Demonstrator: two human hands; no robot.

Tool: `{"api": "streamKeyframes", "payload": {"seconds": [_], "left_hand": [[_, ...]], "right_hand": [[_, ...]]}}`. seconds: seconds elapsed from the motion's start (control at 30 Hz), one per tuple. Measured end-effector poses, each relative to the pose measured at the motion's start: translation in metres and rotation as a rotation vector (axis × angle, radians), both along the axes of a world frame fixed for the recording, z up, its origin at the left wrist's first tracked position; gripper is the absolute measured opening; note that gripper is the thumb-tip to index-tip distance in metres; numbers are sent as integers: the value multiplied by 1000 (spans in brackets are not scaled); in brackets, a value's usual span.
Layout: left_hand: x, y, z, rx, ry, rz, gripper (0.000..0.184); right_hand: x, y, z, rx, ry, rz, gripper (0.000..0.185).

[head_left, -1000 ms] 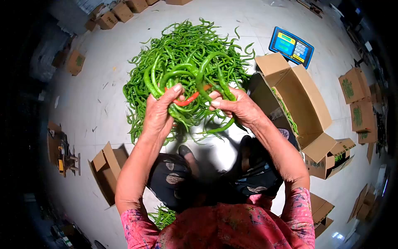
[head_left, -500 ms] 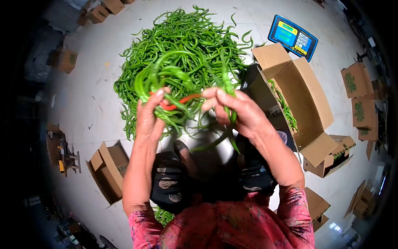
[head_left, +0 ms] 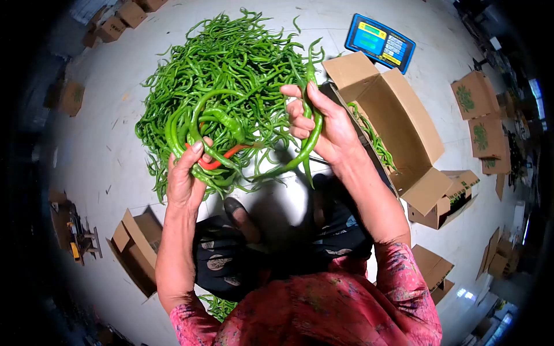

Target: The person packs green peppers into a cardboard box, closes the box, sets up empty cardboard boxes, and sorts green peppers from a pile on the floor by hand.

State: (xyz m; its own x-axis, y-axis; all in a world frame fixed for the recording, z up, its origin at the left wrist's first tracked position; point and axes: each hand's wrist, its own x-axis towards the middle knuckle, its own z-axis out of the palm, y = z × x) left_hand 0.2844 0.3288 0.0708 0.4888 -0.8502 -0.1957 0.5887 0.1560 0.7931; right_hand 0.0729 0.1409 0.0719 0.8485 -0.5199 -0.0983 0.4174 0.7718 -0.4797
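A bunch of long curved green peppers (head_left: 216, 118) and one red pepper (head_left: 234, 151) is pinched in my left hand (head_left: 187, 176). My right hand (head_left: 329, 124), palm partly showing, holds a few long green peppers (head_left: 312, 135) between thumb and fingers. Beyond both hands, a large heap of green peppers (head_left: 231, 57) lies on the pale floor. Close to my right forearm stands an open cardboard box (head_left: 398, 115) with some green peppers (head_left: 375, 138) along its near side.
A blue-framed scale display (head_left: 381, 43) stands behind the open box. Another open box (head_left: 135, 248) is at the left, and a smaller one (head_left: 444, 202) at the right. More cartons (head_left: 476, 101) line the right side. Some peppers (head_left: 219, 307) lie near my body.
My hands have moved apart. The right one has risen with its green peppers, away from the bunch and the red pepper in the left. The view has shifted, so the heap and boxes appear further left.
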Motion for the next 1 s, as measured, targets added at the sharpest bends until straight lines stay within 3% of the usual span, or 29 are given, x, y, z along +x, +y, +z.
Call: {"api": "streamKeyframes", "payload": {"seconds": [0.17, 0.37, 0.43, 0.5, 0.6, 0.63, 0.7, 0.73, 0.9, 1.0], "left_hand": [[-3, -4, -3, 49, 14, -29, 29], [-4, -14, -6, 4, 34, -98, 28], [-6, -19, -5, -34, 24, -136, 26], [-10, -23, -2, -13, 49, -128, 24], [-18, -27, -1, -73, 53, -163, 26], [-21, -27, 1, -104, 49, -198, 27], [-28, -27, 3, -104, 36, -190, 27], [-30, -26, 3, -118, 33, -198, 28], [-38, -26, 7, -89, -49, -178, 37], [-43, -24, 11, -72, -88, -171, 37]], "right_hand": [[-25, -13, 22, -197, 191, -314, 33], [-85, -43, 63, -867, 785, -917, 30], [-99, -57, 56, -1074, 1058, -997, 30], [-111, -66, 40, -1202, 1388, -874, 35], [-133, -84, -21, -1776, 1496, -942, 46], [-125, -68, -8, -1930, 1541, -963, 47], [-109, -37, 24, -1411, 1238, -622, 39], [-96, -21, 37, -1362, 1106, -524, 35], [-35, 45, 70, -1230, 771, -26, 28], [-5, 59, 56, -1390, 779, -14, 36]]}}
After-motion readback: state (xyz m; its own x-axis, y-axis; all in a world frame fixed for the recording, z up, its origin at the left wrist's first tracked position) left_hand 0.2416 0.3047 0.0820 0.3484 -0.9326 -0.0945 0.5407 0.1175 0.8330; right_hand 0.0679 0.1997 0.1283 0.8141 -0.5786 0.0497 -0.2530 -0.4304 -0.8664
